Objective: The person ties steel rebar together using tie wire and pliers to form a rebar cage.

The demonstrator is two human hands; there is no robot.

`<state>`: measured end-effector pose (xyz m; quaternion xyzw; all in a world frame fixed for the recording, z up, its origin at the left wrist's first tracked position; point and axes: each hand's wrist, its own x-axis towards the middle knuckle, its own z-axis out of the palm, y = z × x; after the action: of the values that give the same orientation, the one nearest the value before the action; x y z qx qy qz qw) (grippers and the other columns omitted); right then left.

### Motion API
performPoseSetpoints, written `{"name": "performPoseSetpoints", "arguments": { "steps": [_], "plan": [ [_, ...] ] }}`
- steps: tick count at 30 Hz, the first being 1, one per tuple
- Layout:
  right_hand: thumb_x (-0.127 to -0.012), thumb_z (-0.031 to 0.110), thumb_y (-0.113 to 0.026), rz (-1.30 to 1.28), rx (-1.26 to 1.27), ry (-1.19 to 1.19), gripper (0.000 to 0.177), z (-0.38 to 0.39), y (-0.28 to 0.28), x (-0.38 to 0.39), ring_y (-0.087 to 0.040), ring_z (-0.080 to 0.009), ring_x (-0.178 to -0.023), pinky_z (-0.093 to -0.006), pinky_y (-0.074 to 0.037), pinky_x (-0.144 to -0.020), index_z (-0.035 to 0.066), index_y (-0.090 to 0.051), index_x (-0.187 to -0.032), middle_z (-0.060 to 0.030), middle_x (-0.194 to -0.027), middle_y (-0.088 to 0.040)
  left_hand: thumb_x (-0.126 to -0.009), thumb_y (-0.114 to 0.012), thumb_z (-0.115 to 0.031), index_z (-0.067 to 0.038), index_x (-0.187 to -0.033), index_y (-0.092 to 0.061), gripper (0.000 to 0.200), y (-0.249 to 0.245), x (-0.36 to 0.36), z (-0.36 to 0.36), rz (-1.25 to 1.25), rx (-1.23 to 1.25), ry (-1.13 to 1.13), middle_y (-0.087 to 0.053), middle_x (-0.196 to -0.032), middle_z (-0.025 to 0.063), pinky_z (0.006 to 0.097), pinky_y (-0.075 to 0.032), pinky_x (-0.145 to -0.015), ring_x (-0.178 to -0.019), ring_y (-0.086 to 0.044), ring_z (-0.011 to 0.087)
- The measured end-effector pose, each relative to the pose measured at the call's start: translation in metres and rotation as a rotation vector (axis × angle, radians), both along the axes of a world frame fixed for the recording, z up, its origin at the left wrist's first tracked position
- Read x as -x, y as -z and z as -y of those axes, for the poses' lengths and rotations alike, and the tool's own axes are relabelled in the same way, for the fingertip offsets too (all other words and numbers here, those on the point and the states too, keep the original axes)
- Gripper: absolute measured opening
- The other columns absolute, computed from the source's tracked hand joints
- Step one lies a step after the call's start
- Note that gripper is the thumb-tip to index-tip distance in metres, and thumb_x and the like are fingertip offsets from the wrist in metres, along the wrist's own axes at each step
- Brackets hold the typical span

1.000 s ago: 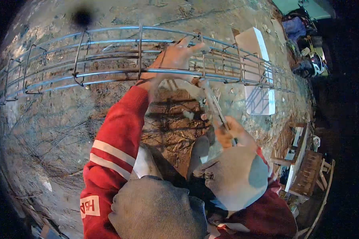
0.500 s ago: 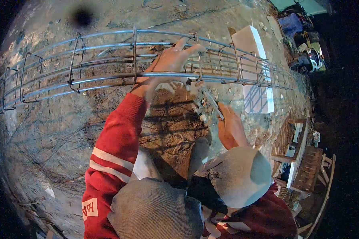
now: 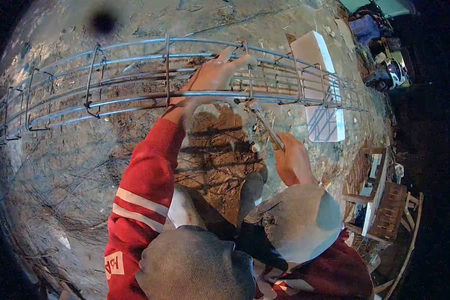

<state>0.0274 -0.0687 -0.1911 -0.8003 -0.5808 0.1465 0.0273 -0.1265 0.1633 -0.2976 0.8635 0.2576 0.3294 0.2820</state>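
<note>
Since a second ago, the right hand (image 3: 292, 160) has moved slightly nearer the cage (image 3: 167, 67). Underneath spreads rough ground (image 3: 80, 165). Above it the long steel cage crosses from side to side, its right part in front of a white block (image 3: 325, 132). The left hand (image 3: 215, 75) reaches through the bars, fingers partly spread beside a stirrup (image 3: 249, 75); whether they grip it, I cannot tell. Right fingers close round a slim metal tool (image 3: 269, 128), its head at the near bar.
</note>
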Motion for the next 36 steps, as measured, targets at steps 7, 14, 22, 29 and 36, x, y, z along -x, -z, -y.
{"name": "performPoseSetpoints", "arguments": {
  "steps": [7, 14, 22, 29, 36],
  "plan": [
    [-0.083, 0.027, -0.064, -0.175, -0.185, 0.131, 0.032, 0.009, 0.082, 0.012, -0.064, -0.0420, -0.070, -0.0478, -0.049, -0.064, 0.000, -0.064, -0.100, -0.0222, -0.074, -0.063, -0.078, -0.056, 0.001, -0.021, -0.138, -0.048, 0.064, -0.004, 0.001, 0.001, -0.015, -0.032, 0.000, -0.043, -0.137, 0.0281, 0.0437, -0.048, -0.095, -0.116, -0.055, 0.0445],
    [-0.091, 0.032, -0.061, -0.430, -0.229, 0.234, 0.031, 0.013, 0.079, 0.011, -0.063, -0.0334, -0.065, -0.0420, -0.049, -0.060, 0.001, -0.068, -0.093, -0.0182, -0.071, -0.064, -0.072, -0.058, 0.007, -0.017, -0.134, -0.052, 0.067, 0.001, -0.002, -0.003, 0.096, -0.136, -0.014, -0.045, -0.135, 0.0269, 0.0435, -0.051, -0.090, -0.110, -0.058, 0.0430],
    [-0.088, 0.034, -0.068, -0.173, -0.202, 0.279, 0.033, 0.010, 0.122, 0.030, -0.061, -0.0293, -0.065, -0.0384, -0.048, -0.061, 0.002, -0.065, -0.096, -0.0131, -0.073, -0.064, -0.071, -0.058, 0.009, -0.016, -0.130, -0.055, 0.064, -0.014, 0.002, 0.005, 0.096, -0.092, -0.001, -0.051, -0.125, 0.0239, 0.0437, -0.052, -0.085, -0.104, -0.061, 0.0411],
    [-0.076, 0.021, -0.083, -0.550, -0.266, 0.196, 0.048, 0.028, 0.075, 0.023, -0.054, -0.0090, -0.061, -0.0263, -0.044, -0.055, 0.000, -0.051, -0.105, -0.0036, -0.070, -0.059, -0.057, -0.081, -0.012, -0.019, -0.124, -0.055, 0.073, -0.002, 0.003, -0.001, 0.137, -0.056, 0.032, -0.051, -0.127, 0.0209, 0.0428, -0.049, -0.093, -0.116, -0.054, 0.0416],
    [-0.082, 0.015, -0.072, -1.841, 0.309, 0.255, 0.058, 0.035, 0.071, -0.026, -0.051, -0.0107, -0.054, -0.0245, -0.040, -0.048, 0.006, -0.039, -0.129, -0.0040, -0.069, -0.054, -0.072, -0.065, 0.000, -0.022, -0.132, -0.053, 0.065, 0.000, 0.005, 0.002, 0.164, -0.131, -0.008, -0.048, -0.132, 0.0231, 0.0426, -0.049, -0.095, -0.117, -0.054, 0.0404]
  ]
}}
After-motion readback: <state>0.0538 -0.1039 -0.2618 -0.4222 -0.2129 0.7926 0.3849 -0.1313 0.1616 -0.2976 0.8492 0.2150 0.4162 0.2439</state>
